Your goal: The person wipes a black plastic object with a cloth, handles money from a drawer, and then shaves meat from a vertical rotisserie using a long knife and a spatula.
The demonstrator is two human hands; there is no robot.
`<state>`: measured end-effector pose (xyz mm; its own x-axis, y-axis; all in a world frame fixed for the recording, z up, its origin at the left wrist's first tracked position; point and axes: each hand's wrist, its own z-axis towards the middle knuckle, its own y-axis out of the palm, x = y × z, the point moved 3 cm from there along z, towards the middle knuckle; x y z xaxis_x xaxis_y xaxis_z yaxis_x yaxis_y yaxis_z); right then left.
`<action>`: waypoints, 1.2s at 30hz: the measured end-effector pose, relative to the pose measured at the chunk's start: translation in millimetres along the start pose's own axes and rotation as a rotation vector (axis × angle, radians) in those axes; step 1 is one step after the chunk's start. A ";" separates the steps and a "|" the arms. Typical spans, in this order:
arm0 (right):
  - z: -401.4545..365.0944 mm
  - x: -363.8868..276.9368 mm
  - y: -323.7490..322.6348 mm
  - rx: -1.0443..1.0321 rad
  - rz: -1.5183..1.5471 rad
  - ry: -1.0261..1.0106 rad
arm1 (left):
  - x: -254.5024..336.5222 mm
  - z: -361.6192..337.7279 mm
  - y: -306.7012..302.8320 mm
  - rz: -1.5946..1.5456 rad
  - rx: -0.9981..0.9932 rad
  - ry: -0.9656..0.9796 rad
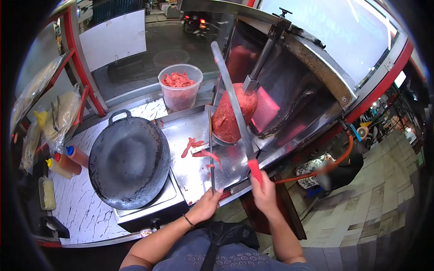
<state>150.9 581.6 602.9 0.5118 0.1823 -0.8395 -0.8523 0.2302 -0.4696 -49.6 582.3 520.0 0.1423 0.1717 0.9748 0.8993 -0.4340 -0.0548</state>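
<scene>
While the right hand (265, 194) has its fingers (258, 181) wrapped tight round the knife (230, 99) handle (255, 170), the left hand (205, 205) fingers (216, 193) look closed on the near end of a thin rod (211, 149). Both hands sit at the tray (190, 176) near edge, 6 o'clock in view.

Blade runs toward 11 o'clock from the right hand, laid across the meat (233, 118) front face, tip past its top. Rod runs to 12 o'clock from the left hand, just beside the meat's left flank; touching or not, can't tell.

Meat hangs on its spit (264, 54), 11 o'clock from the right fingers, 1 o'clock from the left, well apart from both. Only the tools reach it.

My read for a clean shave: blade near-parallel to the surface, light pressure, long strokes, thin cuts, fingers behind the handle.

Slices (192, 145) lie on the tray at 8 o'clock of the meat. Wok (129, 158) at 10 o'clock from the left hand. Bottles (68, 162) on the bench (86, 212), 9 o'clock. Tub (180, 88) of strips at 12 o'clock, farthest.
</scene>
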 end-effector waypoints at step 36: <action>17.9 54.4 56.3 -0.037 -0.280 -0.092 | 30.2 40.2 -17.1 -0.109 -0.003 -0.022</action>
<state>132.7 621.6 535.7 0.7334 0.2028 -0.6488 -0.6794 0.2488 -0.6903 -44.0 630.4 541.7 0.0527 0.2378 0.9699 0.9088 -0.4140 0.0521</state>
